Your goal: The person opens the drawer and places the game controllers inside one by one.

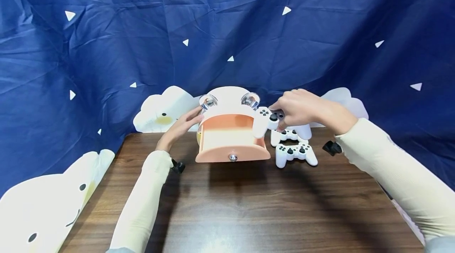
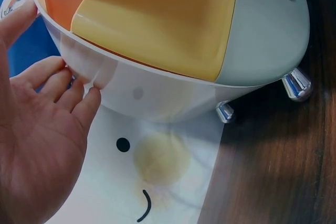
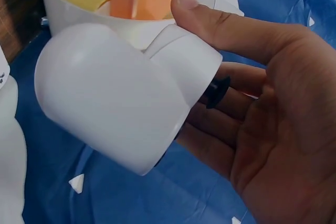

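A white rounded drawer box [image 1: 228, 99] stands at the back of the table with its orange drawer [image 1: 215, 155] pulled out. My left hand [image 1: 183, 124] rests against the box's left side. In the left wrist view its fingertips [image 2: 92, 95] touch the white wall and the thumb lies at the rim. My right hand [image 1: 302, 106] grips a white game controller [image 1: 261, 126], held up at the drawer's right side. The right wrist view shows one rounded grip of this controller, with the thumb on one side and fingers on the other. Part of the controller is hidden by the hand.
Two more white controllers lie on the table right of the box, one in front [image 1: 281, 161] and one behind it [image 1: 275, 139]. Below the orange drawer are yellow [image 2: 163, 24] and pale green [image 2: 262, 35] fronts. A blue cloth [image 1: 227, 27] hangs behind the wooden table [image 1: 270, 205].
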Demonstrator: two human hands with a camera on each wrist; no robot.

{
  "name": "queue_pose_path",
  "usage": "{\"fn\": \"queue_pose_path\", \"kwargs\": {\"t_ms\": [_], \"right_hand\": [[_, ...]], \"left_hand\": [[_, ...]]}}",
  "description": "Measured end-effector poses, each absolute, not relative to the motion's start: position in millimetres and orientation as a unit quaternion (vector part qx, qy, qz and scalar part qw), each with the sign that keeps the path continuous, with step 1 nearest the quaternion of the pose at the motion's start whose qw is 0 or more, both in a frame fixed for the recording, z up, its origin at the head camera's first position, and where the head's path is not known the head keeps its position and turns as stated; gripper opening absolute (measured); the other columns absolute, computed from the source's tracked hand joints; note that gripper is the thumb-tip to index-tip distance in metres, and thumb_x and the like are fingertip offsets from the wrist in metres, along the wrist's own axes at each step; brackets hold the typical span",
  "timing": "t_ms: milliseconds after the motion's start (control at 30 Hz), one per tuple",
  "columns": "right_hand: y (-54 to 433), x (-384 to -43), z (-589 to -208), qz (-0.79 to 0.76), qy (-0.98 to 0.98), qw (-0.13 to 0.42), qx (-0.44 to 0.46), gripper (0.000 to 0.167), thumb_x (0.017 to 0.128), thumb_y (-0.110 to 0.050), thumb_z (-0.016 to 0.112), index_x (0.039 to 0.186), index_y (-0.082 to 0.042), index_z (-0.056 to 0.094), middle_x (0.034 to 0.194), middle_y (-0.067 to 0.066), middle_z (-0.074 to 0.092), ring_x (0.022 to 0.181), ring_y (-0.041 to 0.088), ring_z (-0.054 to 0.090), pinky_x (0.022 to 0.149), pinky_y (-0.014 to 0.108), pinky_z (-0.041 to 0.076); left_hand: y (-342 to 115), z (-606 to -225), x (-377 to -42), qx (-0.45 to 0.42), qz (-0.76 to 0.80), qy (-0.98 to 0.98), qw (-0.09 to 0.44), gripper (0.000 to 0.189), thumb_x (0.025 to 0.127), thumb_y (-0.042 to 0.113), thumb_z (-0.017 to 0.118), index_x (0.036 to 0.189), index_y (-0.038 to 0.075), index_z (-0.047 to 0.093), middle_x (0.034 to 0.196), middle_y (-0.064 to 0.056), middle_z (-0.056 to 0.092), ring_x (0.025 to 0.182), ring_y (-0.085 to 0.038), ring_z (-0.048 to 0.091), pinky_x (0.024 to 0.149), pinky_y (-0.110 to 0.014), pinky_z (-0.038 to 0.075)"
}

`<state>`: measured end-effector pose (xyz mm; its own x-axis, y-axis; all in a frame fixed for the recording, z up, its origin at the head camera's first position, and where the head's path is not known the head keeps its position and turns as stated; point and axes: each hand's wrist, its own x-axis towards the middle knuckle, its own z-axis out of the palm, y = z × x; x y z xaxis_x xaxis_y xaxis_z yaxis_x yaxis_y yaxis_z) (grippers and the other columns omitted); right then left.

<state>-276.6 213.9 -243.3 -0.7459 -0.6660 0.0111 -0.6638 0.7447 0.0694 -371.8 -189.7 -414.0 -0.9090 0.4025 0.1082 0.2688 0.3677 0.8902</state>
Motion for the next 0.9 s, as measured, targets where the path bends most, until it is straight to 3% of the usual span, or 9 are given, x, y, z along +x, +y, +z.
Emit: {"fn": "queue_pose_path", "kwargs": {"t_ms": [100, 167, 333, 500, 667, 900], "right_hand": [[205, -278, -237, -0.03, -0.932, 0.011, 0.36, 0.045, 0.074, -0.036, 0.093, 0.114, -0.019, 0.082, 0.059, -0.01, 0.047, 0.059, 0.013, 0.044, 0.06, 0.038, 0.045], [198, -279, -233, -0.033, -0.932, 0.01, 0.362, 0.046, 0.074, -0.035, 0.093, 0.116, -0.019, 0.082, 0.061, -0.008, 0.051, 0.061, 0.014, 0.048, 0.062, 0.039, 0.047], [182, -284, -226, -0.049, -0.926, 0.012, 0.375, 0.031, 0.074, -0.034, 0.092, 0.098, -0.021, 0.078, 0.065, -0.005, 0.054, 0.062, 0.017, 0.05, 0.058, 0.038, 0.042], [164, -288, -224, -0.053, -0.921, -0.003, 0.386, 0.032, 0.075, -0.038, 0.092, 0.099, -0.021, 0.078, 0.066, -0.005, 0.053, 0.063, 0.016, 0.048, 0.056, 0.035, 0.038], [148, -291, -222, -0.052, -0.917, -0.014, 0.395, 0.026, 0.074, -0.035, 0.092, 0.084, -0.021, 0.072, 0.067, -0.006, 0.049, 0.063, 0.016, 0.046, 0.056, 0.032, 0.035], [125, -297, -222, -0.04, -0.91, -0.035, 0.412, 0.036, 0.074, -0.035, 0.092, 0.069, -0.022, 0.058, 0.065, -0.008, 0.04, 0.062, 0.014, 0.038, 0.057, 0.031, 0.028]], "left_hand": [[-189, -413, -370, 0.203, 0.523, 0.825, 0.063, 0.07, 0.107, 0.054, 0.057, 0.168, 0.027, 0.036, 0.175, 0.0, 0.033, 0.165, -0.024, 0.025, 0.134, -0.054, 0.022], [-189, -413, -369, 0.203, 0.521, 0.826, 0.062, 0.071, 0.106, 0.055, 0.057, 0.168, 0.027, 0.036, 0.175, -0.001, 0.033, 0.165, -0.024, 0.025, 0.134, -0.055, 0.022], [-188, -412, -369, 0.203, 0.522, 0.826, 0.06, 0.072, 0.106, 0.056, 0.057, 0.168, 0.026, 0.036, 0.175, -0.002, 0.033, 0.165, -0.026, 0.025, 0.133, -0.056, 0.023], [-189, -412, -370, 0.206, 0.519, 0.827, 0.061, 0.07, 0.107, 0.054, 0.056, 0.168, 0.027, 0.036, 0.175, -0.001, 0.033, 0.165, -0.025, 0.025, 0.134, -0.055, 0.022], [-190, -411, -370, 0.206, 0.519, 0.827, 0.063, 0.07, 0.107, 0.055, 0.057, 0.168, 0.027, 0.036, 0.175, 0.0, 0.033, 0.165, -0.025, 0.025, 0.134, -0.055, 0.022], [-191, -407, -369, 0.204, 0.518, 0.829, 0.065, 0.073, 0.106, 0.056, 0.058, 0.168, 0.026, 0.036, 0.175, -0.002, 0.033, 0.164, -0.027, 0.026, 0.133, -0.056, 0.023]]}}
